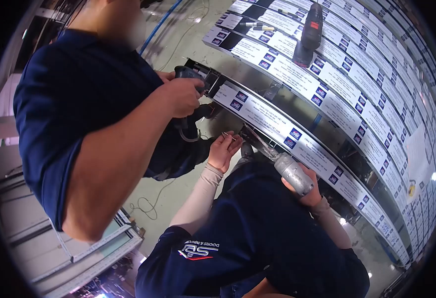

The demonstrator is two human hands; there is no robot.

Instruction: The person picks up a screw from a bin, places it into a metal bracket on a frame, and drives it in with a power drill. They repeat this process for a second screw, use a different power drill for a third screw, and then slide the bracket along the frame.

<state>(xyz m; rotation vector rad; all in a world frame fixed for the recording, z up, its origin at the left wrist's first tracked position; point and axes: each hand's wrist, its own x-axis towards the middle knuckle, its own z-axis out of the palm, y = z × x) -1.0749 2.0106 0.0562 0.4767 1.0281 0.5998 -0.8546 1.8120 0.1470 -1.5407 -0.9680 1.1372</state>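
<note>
My left hand (223,151) is near the underside of a long aluminium profile (277,126) wrapped in printed white film. Its fingers are curled, and a small thin metal piece, perhaps a screw, shows at their tips. My right hand (311,188) grips a worn grey power screwdriver (293,174). The tool's long nose points up and left, toward a dark opening at the profile's near side. Whether its tip touches the profile is hard to make out.
At left a co-worker in a navy shirt (64,99) holds a dark power tool (190,77) at the profile's far end. Another drill (310,35) lies on the rows of film-wrapped profiles (352,89). A paper sheet (419,154) rests at right. Cables (151,206) trail across the floor.
</note>
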